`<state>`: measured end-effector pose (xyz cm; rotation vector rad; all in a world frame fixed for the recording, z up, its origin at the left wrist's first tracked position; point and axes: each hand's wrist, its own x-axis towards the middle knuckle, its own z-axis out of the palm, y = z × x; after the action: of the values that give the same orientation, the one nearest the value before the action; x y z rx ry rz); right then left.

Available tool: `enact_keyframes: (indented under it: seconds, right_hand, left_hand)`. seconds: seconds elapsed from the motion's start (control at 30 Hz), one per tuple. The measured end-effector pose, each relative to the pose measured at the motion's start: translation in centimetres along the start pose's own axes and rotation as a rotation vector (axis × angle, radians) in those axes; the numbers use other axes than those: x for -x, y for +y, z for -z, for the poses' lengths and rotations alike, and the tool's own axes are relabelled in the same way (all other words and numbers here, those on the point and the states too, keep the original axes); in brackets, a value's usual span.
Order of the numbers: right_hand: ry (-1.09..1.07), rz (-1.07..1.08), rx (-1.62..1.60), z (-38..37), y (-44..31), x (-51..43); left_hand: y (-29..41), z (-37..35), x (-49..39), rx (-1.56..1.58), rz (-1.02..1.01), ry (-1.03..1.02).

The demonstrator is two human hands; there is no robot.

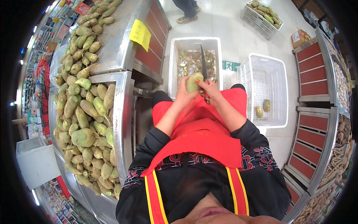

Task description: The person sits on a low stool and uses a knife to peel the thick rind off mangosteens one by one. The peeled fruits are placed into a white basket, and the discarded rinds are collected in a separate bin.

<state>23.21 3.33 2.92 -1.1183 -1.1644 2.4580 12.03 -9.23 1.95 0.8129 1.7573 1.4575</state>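
Observation:
A pale green radish (pixel 194 83) is gripped in my left hand (pixel 183 93), over the near end of a white foam box (pixel 171 56). My right hand (pixel 211 91) closes around the red handle of a knife (pixel 204 61), and its thumb rests on the radish. The long dark blade points away from me across the box. Vegetable trimmings (pixel 186 63) cover the bottom of the box. A red apron (pixel 195 120) lies over my lap below both hands.
To my right, a white plastic crate (pixel 282 92) holds two radishes (pixel 263 108). Radishes (pixel 84 134) fill a metal-edged display stand on my left. A grey crate of radishes (pixel 258 23) stands farther off, and a person's leg and shoe (pixel 187 19) show at the top. Red-panelled stands (pixel 310 140) line the right.

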Motion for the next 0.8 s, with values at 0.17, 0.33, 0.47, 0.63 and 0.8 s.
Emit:
enact_keyframes:
  seconds: [0.17,0.33,0.47,0.63,0.8]
  right_hand:
    - [0.037,0.038,-0.129,0.1,1.2,-1.5]
    - [0.304,0.177,-0.274,6.4,-2.5,-1.2]
    - [0.764,0.425,-0.155,17.3,-6.5,0.6]
    - [0.953,0.629,0.082,33.2,-3.7,3.9]
    - [1.325,0.435,0.535,41.8,1.9,6.3]
  left_hand:
    - [0.3,-1.0,-0.7,-0.293,-0.194,0.086]
    - [0.7,0.4,-2.1,-0.412,-0.229,0.194]
    - [-0.5,2.4,-3.3,-0.395,-0.126,0.202]
    - [-0.9,2.0,-3.8,-0.602,-0.011,0.178]
    - [-0.2,0.4,-4.2,-0.704,-0.011,0.269]
